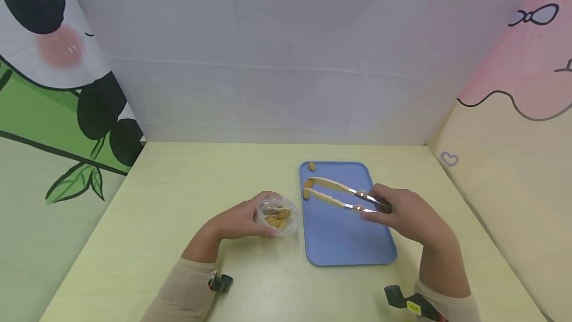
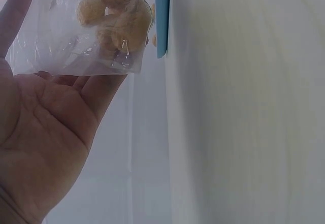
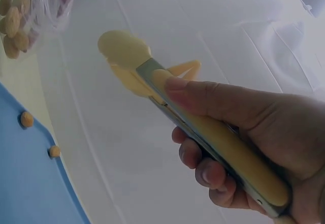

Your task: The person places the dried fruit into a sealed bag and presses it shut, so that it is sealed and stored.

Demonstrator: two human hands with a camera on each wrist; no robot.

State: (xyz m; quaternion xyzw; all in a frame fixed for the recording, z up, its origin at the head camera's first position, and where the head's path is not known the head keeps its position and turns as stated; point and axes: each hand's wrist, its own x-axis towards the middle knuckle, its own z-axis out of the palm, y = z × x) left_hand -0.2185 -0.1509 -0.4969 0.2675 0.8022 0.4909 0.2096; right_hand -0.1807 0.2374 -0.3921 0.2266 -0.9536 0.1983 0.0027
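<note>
In the head view my left hand (image 1: 241,220) grips a clear plastic bag (image 1: 292,218) with its mouth facing up and several brown nuts (image 1: 283,213) inside. The left wrist view shows the bag (image 2: 56,36) between thumb and fingers, above the palm (image 2: 45,132). My right hand (image 1: 413,215) holds cream-tipped tongs (image 1: 328,198) over the blue tray (image 1: 348,242). The tongs' spread tips lie by two nuts (image 1: 306,194) at the tray's left edge; whether they touch them I cannot tell. In the right wrist view, thumb and fingers wrap the tongs' handle (image 3: 223,148).
Another nut (image 1: 312,166) lies in the tray's upper left corner. The pale table (image 1: 201,173) meets a white cloth backdrop (image 1: 277,98). Printed panels stand at both sides. The bag is just left of the tray.
</note>
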